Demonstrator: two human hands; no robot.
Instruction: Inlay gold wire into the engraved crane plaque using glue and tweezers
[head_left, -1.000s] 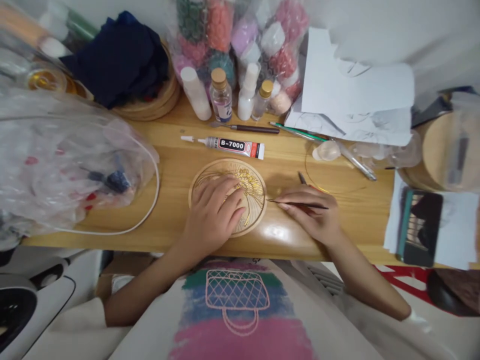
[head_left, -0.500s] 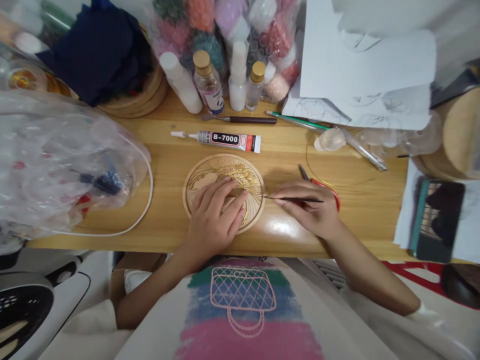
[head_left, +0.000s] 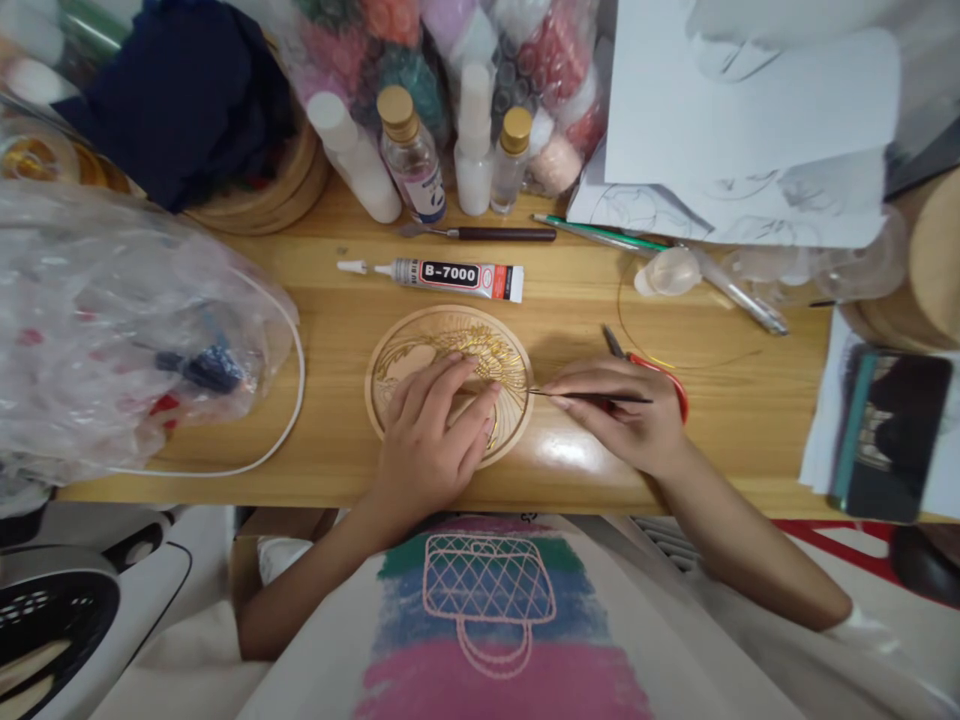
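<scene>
- Since a second earlier, the tip of the thin tool (head_left: 592, 396) had moved from over bare wood to the right rim of the round wooden disc (head_left: 420, 335); both hands otherwise kept their places.
- The left hand (head_left: 431, 440) lay flat on the disc's lower half, fingers stretched out and gripping nothing.
- The right hand (head_left: 626, 425) pinched the thin tool between thumb and fingertips, with the tool nearly level and pointing left.
- The disc sat on the table (head_left: 337, 330) near its front edge, with gold lines on its upper part.
- Red-handled scissors (head_left: 671, 375) lay partly under the right hand.
- A glue tube (head_left: 450, 274) lay just behind the disc.
</scene>
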